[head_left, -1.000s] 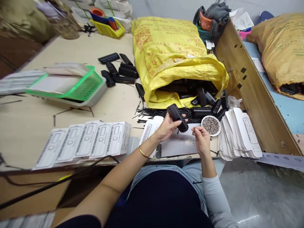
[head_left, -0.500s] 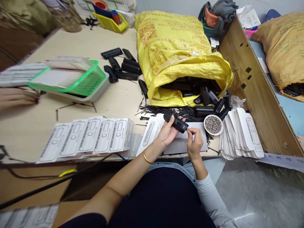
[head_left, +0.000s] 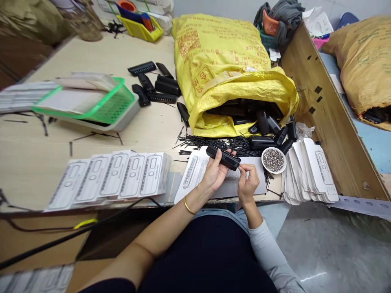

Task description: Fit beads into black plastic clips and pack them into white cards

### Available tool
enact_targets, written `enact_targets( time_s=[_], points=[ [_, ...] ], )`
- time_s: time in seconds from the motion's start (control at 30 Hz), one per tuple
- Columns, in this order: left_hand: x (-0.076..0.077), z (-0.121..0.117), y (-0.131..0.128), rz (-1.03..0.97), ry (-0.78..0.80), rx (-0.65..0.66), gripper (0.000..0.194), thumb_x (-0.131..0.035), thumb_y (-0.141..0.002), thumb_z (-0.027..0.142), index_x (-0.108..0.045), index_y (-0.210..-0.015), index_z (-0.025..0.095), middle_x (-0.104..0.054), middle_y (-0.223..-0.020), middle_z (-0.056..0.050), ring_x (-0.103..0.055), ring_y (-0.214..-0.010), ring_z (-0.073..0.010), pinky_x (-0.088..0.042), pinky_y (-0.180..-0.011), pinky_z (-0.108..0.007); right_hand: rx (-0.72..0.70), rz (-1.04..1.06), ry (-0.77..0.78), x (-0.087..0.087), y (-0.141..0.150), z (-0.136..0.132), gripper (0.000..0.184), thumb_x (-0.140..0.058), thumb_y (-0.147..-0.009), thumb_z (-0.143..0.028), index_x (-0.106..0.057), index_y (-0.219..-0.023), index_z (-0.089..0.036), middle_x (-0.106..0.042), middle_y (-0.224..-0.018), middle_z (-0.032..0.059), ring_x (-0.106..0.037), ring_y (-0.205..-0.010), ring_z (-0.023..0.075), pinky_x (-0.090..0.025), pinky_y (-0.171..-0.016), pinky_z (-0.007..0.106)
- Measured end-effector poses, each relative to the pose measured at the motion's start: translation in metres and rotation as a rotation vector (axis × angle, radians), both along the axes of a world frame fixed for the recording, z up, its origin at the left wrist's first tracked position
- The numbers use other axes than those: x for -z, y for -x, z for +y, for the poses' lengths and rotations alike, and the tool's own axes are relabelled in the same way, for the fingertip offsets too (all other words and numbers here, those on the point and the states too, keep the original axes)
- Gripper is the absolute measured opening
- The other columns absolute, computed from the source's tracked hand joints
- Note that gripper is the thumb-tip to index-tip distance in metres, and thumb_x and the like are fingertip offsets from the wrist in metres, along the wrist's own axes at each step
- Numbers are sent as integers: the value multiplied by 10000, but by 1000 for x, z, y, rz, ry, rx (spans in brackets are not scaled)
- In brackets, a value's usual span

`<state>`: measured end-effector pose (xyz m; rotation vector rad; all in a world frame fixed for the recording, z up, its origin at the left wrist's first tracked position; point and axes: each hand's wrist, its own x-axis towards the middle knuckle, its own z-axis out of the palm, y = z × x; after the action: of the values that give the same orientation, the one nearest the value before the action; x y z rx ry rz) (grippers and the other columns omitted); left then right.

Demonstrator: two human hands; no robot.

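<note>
My left hand grips a long black plastic part and holds it level above the table's front edge. My right hand is pinched at the part's right end, fingers pressed together on something too small to make out. A small white bowl of tiny metal pieces sits just right of my hands. Under my hands lie a white printed card and a grey sheet. Thin black pins are strewn behind them.
An open yellow sack spills more black parts. A row of white card packs lies at the left front, a fanned stack of cards at the right. A green basket and a wooden side board flank the area.
The black part dropped from a tilted, raised pose to level. My right hand moved left from beside the bowl to the part's right end. Another person's hand, briefly at the far left, is gone.
</note>
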<state>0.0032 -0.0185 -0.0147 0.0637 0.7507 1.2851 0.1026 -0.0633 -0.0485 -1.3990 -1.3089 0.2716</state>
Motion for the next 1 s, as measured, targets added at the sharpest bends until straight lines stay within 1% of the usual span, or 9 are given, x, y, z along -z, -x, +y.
enact_targets(
  time_s=[0.13,0.27,0.33,0.47,0.57,0.63,0.77,0.87,1.0],
  points=[
    [-7,1,6,13,11,4,107,-561,-902,240,-548,-969,157,-684,-924,-36,-685,-941,-191,-492,-964,-434,-46,147,41,13,4,-3,80,-519,-898,-248,-579,-899,-195,-628,-839,40,-602,-788,145,-506,-742,309],
    [-18,8,16,14,-69,28,145,-579,-892,251,-568,-1003,159,-686,-976,-39,-666,-1005,-208,-480,-985,-432,-349,434,438,28,-5,10,204,-463,-904,-365,-560,-908,-186,-627,-753,16,-595,-663,132,-524,-634,289],
    [-23,12,18,28,-91,31,162,-593,-883,255,-571,-1013,161,-687,-982,-40,-663,-1013,-210,-476,-990,-432,-453,434,504,31,-10,24,207,-491,-875,-369,-570,-915,-182,-648,-829,35,-621,-793,157,-541,-706,318],
    [-40,12,21,54,-118,58,183,-616,-864,273,-573,-1010,171,-684,-977,-43,-675,-971,-215,-485,-974,-438,-176,362,273,22,-24,46,275,-527,-851,-337,-557,-1073,-177,-597,-1158,100,-557,-1087,183,-453,-969,405],
    [-59,-2,26,104,-239,40,193,-628,-847,271,-576,-1024,216,-679,-1001,-33,-660,-1011,-238,-476,-977,-452,-129,394,251,11,-40,43,260,-513,-873,-349,-566,-1058,-173,-625,-1099,96,-584,-1036,180,-447,-964,407],
    [-61,-13,29,184,-355,44,250,-680,-792,213,-585,-1021,248,-676,-1019,-23,-622,-1085,-262,-448,-1002,-454,-95,409,237,6,-53,35,232,-527,-872,-349,-578,-1016,-174,-638,-1036,80,-597,-991,177,-455,-936,395],
    [-24,-14,15,497,-363,311,342,-795,-594,70,-612,-859,185,-688,-893,-61,-621,-1027,-304,-413,-1006,-436,62,454,179,3,-73,22,209,-556,-857,-343,-579,-974,-172,-624,-963,55,-602,-921,166,-459,-885,367],
    [10,5,-4,644,-264,264,342,-766,-656,141,-608,-955,183,-678,-967,-89,-597,-1063,-286,-341,-1063,-430,38,403,181,-1,-73,20,200,-558,-855,-338,-579,-962,-170,-619,-936,50,-598,-904,165,-453,-881,362],
    [19,24,-9,752,-270,238,466,-789,-620,171,-602,-1047,170,-630,-1119,-130,-493,-1226,-317,-254,-1119,-425,-24,269,152,-16,-51,23,182,-502,-891,-320,-570,-984,-179,-623,-914,51,-596,-876,168,-460,-843,352]
  ],
)
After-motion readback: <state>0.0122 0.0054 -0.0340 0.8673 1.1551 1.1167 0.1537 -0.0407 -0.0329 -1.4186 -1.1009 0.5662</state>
